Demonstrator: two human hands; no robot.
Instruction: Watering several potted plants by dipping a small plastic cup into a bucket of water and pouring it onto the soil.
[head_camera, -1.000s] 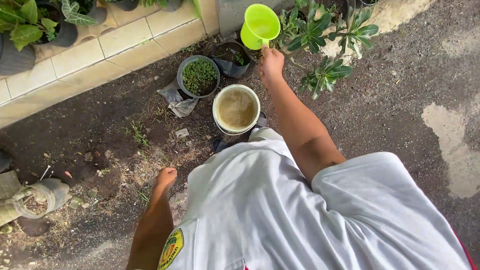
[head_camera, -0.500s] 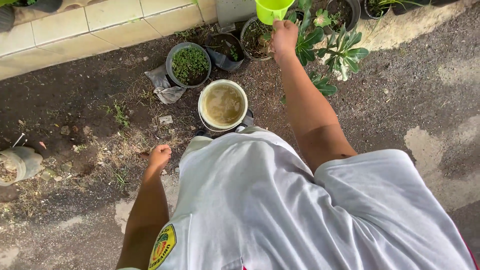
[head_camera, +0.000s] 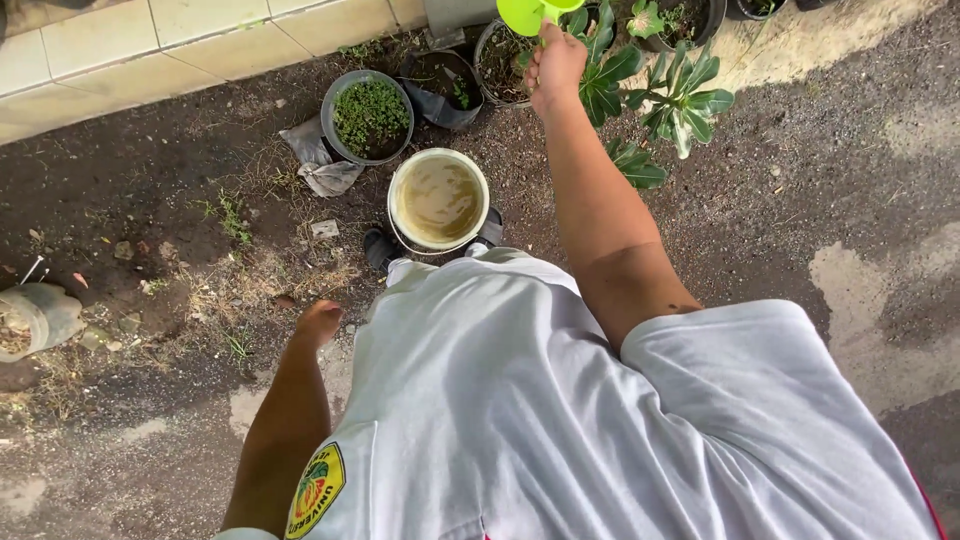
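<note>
My right hand (head_camera: 553, 66) reaches forward and grips the handle of a lime-green plastic scoop (head_camera: 528, 14), held at the top edge of the view over a dark pot (head_camera: 497, 52) beside a leafy green plant (head_camera: 672, 92). Most of the scoop is cut off by the frame. My left hand (head_camera: 321, 322) hangs at my side as a closed fist with nothing in it, above dry grass. A white bucket (head_camera: 438, 201) of murky brownish water stands on the ground just in front of my feet.
A round pot of small seedlings (head_camera: 367, 115) and a dark grow bag (head_camera: 440, 88) sit behind the bucket. A tiled kerb (head_camera: 130, 45) runs along the back left. A tipped container (head_camera: 32, 320) lies at far left. Pale patches (head_camera: 880, 300) mark the ground at right.
The view has shifted, so pots and bucket sit slightly lower and further left. My right hand has carried the scoop further forward, now mostly out of frame. The left fist stays at my side.
</note>
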